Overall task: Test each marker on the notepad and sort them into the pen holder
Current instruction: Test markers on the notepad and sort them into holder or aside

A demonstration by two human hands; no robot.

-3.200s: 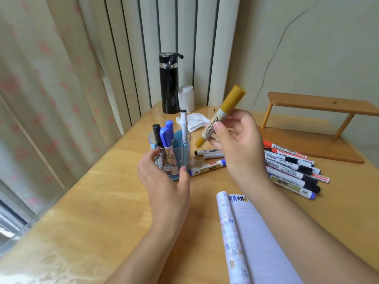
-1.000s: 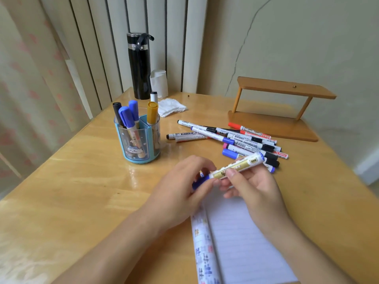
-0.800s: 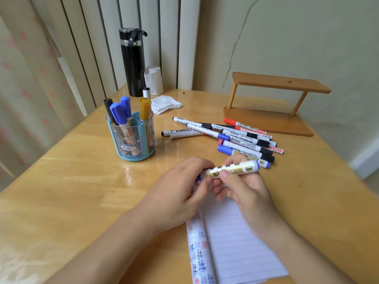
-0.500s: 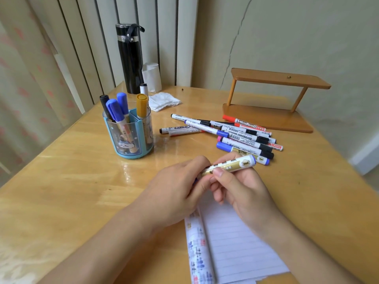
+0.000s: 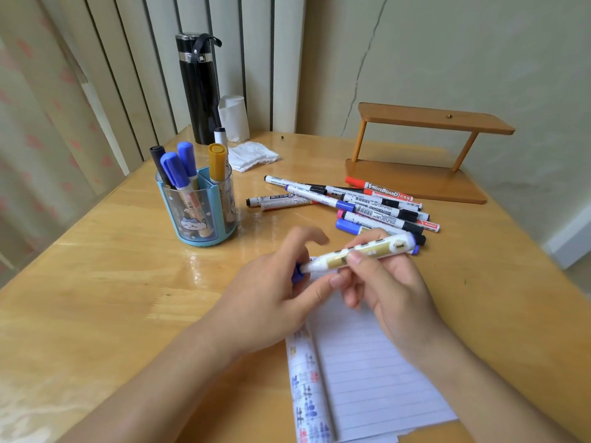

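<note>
Marker (image 5: 358,252), white-and-gold barrel: held nearly level in the air between my two hands, above the top edge of the notepad (image 5: 367,362) and just in front of the loose heap.

From the left: the pen holder (image 5: 196,219), a clear, blue-based cup with compartments, stands on the wooden table (image 5: 96,282). Its left compartment carries a black-capped marker (image 5: 156,155) and two blue-capped markers (image 5: 174,169), its right one a yellow-capped marker (image 5: 217,163). Behind it stand a black flask (image 5: 198,87) and a white roll (image 5: 233,118), with a crumpled tissue (image 5: 252,156) beside them.

My left hand (image 5: 271,292) pinches the blue cap (image 5: 297,274) at the barrel's left end in its curled fingers, forefinger lifted clear. Whether the cap has parted from the barrel I cannot tell. My right hand (image 5: 390,289) grasps the barrel at its middle, thumb on the near side, fingers wrapped behind. The notepad lies open on a lined page below both hands.

Further right, the loose markers (image 5: 367,206), capped black, blue, red and pink, lie fanned on the table, well apart from the holder. Rightmost, a wooden stand (image 5: 415,187) rests by the wall.
</note>
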